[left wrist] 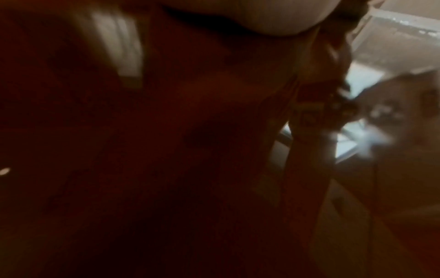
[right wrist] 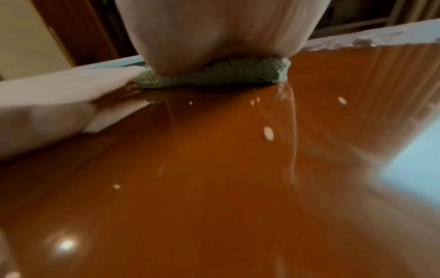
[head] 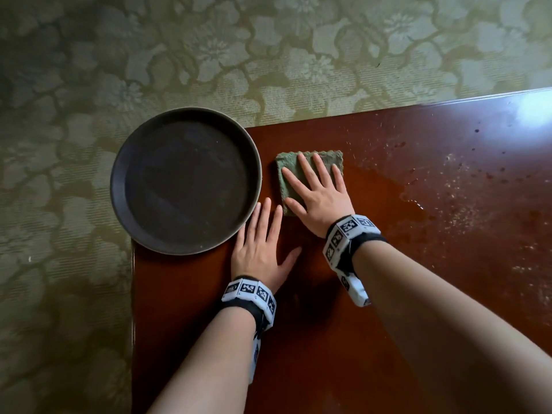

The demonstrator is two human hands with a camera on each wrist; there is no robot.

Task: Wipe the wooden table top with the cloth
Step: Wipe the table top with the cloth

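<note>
A folded green cloth [head: 324, 161] lies on the glossy reddish-brown wooden table top [head: 418, 264], near its far left part. My right hand [head: 315, 189] presses flat on the cloth with straight, spread fingers. In the right wrist view the palm [right wrist: 214, 33] bears down on the cloth [right wrist: 221, 75], with wet streaks and droplets on the table [right wrist: 214, 188] in front. My left hand [head: 263, 243] rests flat on the bare wood just left of the cloth, fingers straight. The left wrist view is dark and blurred.
A round dark tray [head: 185, 180] sits on the table's far left corner, overhanging the edge, next to my left fingers. Specks, crumbs and a wet patch [head: 466, 186] cover the right part of the table. Patterned green carpet [head: 89, 85] lies beyond the edges.
</note>
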